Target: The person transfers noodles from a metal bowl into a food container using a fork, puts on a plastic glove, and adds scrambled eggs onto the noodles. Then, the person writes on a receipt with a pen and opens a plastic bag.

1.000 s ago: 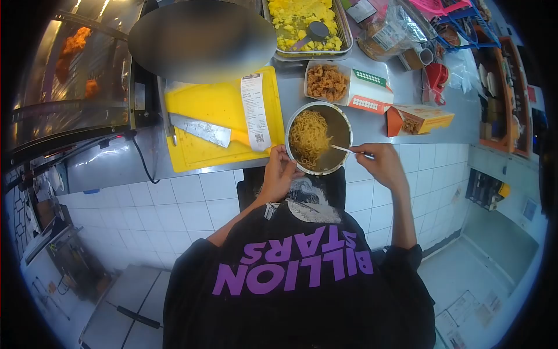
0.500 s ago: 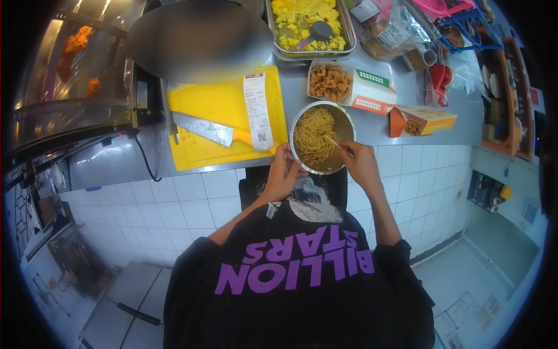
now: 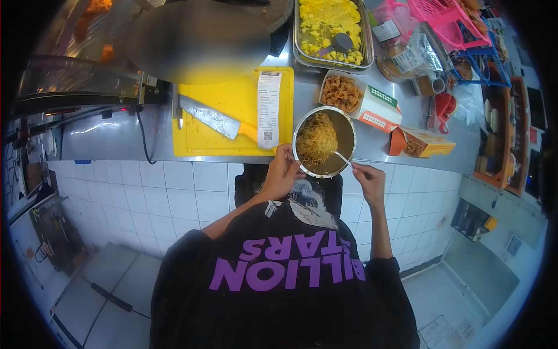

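A round metal bowl (image 3: 347,128) stands at the counter's front edge with noodles (image 3: 315,139) heaped on its left side. My left hand (image 3: 282,173) grips the bowl's lower-left rim, fingers closed on it. In my right hand (image 3: 369,177), at the lower right of the bowl, is the thin pale handle of a utensil (image 3: 343,157); its far end is hidden in the noodles, so I cannot tell whether it is a fork or a spoon. Left of the bowl, a knife (image 3: 212,119) with a yellow handle and a paper receipt (image 3: 268,110) lie on a yellow cutting board (image 3: 232,99).
Behind the bowl stands an open paper box (image 3: 381,110) with fried chicken pieces (image 3: 342,93). A smaller orange-yellow box (image 3: 427,143) lies to its right. Farther back are a metal tray (image 3: 331,65) of scrambled egg with a dark scoop (image 3: 341,42), plastic bags (image 3: 415,55) and a pink basket (image 3: 450,23).
My right hand has drawn outward and down, showing more of the utensil's handle. The noodles have been shifted and bunched in the bowl. The camera view has turned slightly.
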### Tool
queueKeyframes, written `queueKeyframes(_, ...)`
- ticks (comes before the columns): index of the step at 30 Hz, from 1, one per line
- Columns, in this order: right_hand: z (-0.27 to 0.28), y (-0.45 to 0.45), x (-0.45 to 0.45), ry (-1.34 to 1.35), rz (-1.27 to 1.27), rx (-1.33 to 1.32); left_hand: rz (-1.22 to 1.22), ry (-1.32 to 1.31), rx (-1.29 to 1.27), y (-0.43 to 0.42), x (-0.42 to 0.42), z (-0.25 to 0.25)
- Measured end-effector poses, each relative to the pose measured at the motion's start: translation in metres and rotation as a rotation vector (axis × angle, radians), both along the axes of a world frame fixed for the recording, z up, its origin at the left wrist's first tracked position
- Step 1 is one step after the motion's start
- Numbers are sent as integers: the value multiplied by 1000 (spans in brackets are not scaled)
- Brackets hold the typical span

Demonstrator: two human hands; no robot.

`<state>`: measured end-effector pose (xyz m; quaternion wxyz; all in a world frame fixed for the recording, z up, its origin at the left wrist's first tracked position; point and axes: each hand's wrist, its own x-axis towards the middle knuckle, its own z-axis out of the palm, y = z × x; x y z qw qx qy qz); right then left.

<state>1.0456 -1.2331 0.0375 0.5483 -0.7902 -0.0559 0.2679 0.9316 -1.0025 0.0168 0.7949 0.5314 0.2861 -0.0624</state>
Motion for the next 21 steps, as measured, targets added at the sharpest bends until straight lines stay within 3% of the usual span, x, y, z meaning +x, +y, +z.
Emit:
queueKeyframes(3,32,-12,4,-20,6,-62,56,2,-33,-2,0,-1)
queueKeyframes(8,100,-20,16,-318,164,-222,99,-6,-23,-4,-2,-8)
queueKeyframes(14,155,-24,23,-586,191,-154,107,-19,-38,-4,-4,-13)
queueKeyframes(18,163,-19,26,-615,202,-44,106,-23,-22,-3,-4,-11)
queueKeyframes(21,149,1,31,-425,209,-235,99,-40,-6,-5,-3,-9)
